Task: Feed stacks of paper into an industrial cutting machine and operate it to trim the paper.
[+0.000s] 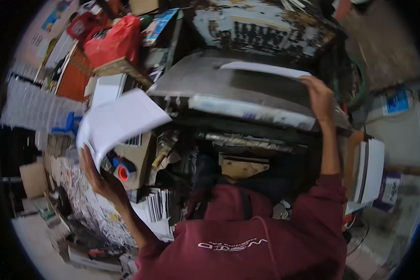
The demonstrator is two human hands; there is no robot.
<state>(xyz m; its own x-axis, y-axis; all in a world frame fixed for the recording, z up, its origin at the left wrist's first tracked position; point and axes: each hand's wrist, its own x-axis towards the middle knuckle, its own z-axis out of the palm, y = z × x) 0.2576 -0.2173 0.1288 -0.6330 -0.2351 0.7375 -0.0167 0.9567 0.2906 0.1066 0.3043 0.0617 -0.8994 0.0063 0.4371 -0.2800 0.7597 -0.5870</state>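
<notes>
— What is held in the left hand (100, 177)?

— A loose bundle of white sheets (119, 121) is gripped at its lower corner; the fingers are closed round the edge, and the paper is fanned upward and to the right, lifted clear of the clutter below.

— And the right hand (319, 95)?

— It is stretched forward to the far right corner of the grey machine bed (210, 79). A single white sheet (266, 69) lying along the bed's far edge is touched at its right end by the fingertips. Whether the sheet is pinched or merely pressed flat cannot be told, as the fingers are seen from behind.

— What is found just beneath the raised bundle?

— A roll of tape with a red core (123, 171) is seen on a cardboard box (137, 156), just beside the left wrist. A stack of printed paper (156, 205) is set lower down, near the left forearm.

— What lies along the near edge of the bed?

— A long pale bar (252, 112) is laid across the front of the machine, from left to right.

— And farther out?

— A tall stack of white sheets (371, 170) is stood past the right elbow, well apart from the machine bed. A red bag (112, 39) is seen beyond the far left corner, and shredded paper trimmings (84, 200) are heaped at the left.
</notes>
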